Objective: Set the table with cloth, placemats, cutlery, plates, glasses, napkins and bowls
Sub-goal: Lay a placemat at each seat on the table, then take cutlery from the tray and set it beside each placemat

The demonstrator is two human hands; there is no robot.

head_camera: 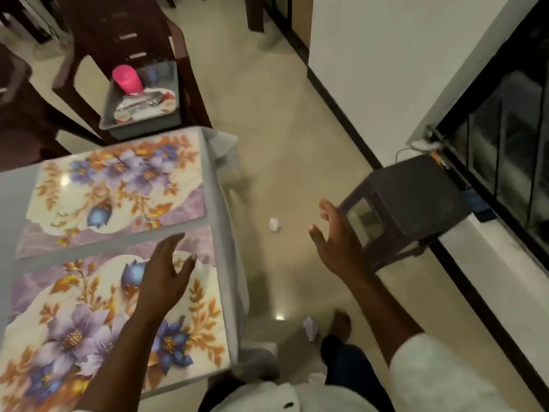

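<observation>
From the head camera I see the table already under a pale cloth, with two floral placemats laid side by side along its edge: the far mat and the near mat.

My left hand hovers over the near mat, fingers spread and holding nothing. My right hand hangs out over the floor, also spread and empty, near a dark stool.

The rest of the setting waits in a grey tray on a chair past the table's far corner: a pink cup, plates and what looks like cutlery. I judge both hands are free so as to fetch from it.
</observation>
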